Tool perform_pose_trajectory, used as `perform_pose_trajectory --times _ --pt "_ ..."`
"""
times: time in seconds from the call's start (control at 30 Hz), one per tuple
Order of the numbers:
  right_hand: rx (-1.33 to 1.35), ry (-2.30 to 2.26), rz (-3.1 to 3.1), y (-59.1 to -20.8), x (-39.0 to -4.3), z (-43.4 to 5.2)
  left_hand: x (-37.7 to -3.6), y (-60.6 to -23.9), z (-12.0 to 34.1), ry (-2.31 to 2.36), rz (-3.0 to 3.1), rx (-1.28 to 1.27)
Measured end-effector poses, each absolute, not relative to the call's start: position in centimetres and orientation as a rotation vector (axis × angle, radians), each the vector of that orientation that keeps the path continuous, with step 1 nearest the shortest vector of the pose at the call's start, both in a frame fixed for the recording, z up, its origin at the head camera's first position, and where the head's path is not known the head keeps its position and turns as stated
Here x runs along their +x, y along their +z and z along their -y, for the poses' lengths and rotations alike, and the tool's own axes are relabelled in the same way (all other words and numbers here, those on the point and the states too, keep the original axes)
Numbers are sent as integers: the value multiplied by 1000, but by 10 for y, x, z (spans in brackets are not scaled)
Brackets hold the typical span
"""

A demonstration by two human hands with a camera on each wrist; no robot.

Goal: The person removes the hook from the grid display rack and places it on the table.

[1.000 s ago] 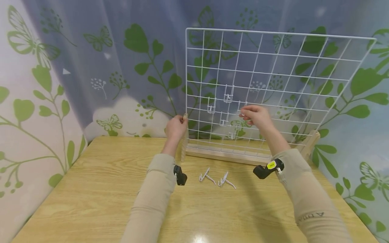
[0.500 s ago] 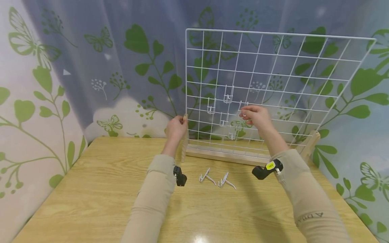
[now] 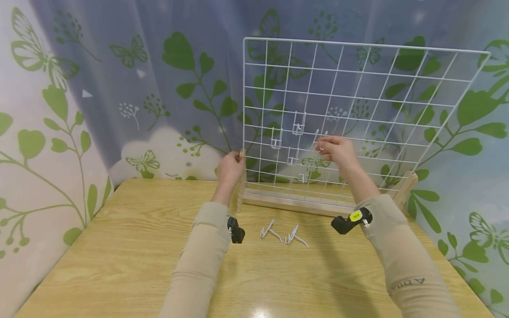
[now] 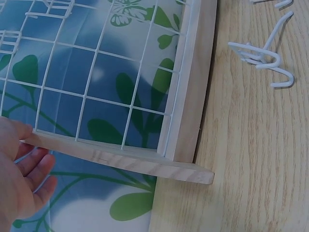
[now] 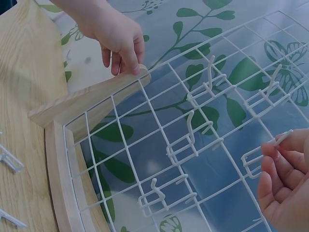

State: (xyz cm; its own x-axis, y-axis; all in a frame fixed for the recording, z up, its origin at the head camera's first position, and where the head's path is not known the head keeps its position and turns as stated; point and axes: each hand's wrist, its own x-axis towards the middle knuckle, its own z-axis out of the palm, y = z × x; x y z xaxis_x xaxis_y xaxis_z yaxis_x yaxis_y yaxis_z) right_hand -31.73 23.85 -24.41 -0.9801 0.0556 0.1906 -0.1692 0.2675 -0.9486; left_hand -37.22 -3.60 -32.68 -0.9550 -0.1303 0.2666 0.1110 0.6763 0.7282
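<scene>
A white wire grid panel (image 3: pixel 358 95) stands upright in a pale wooden stand (image 3: pixel 294 203). My left hand (image 3: pixel 230 168) grips the upper end of the stand's left post (image 4: pixel 120 159), thumb and fingers on either side of it. With thumb and fingertips, my right hand (image 3: pixel 338 152) pinches a white wire hook (image 5: pixel 284 137) in front of the grid's lower middle. The hook's two prongs point up and overlap the grid wires in the head view. Several similar hooks hang on the grid to its left, among them an upper hook (image 3: pixel 298 128) and a lower hook (image 3: pixel 303 177).
Two loose white hooks, a left one (image 3: pixel 271 230) and a right one (image 3: pixel 294 236), lie on the wooden table (image 3: pixel 119 247) before the stand. A patterned curtain (image 3: pixel 179 97) hangs behind the grid. Each sleeve carries a black wrist camera (image 3: pixel 236 229).
The hook in my right hand has shifted slightly right and up, its prongs leaning more to the right. My left hand stays on the post.
</scene>
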Motion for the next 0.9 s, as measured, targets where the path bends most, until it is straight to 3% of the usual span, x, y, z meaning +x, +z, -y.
perform_pose_trajectory --times 0.9 --pt "230 1507 2488 -241 -292 -252 -370 -326 35 -1134 2585 -1"
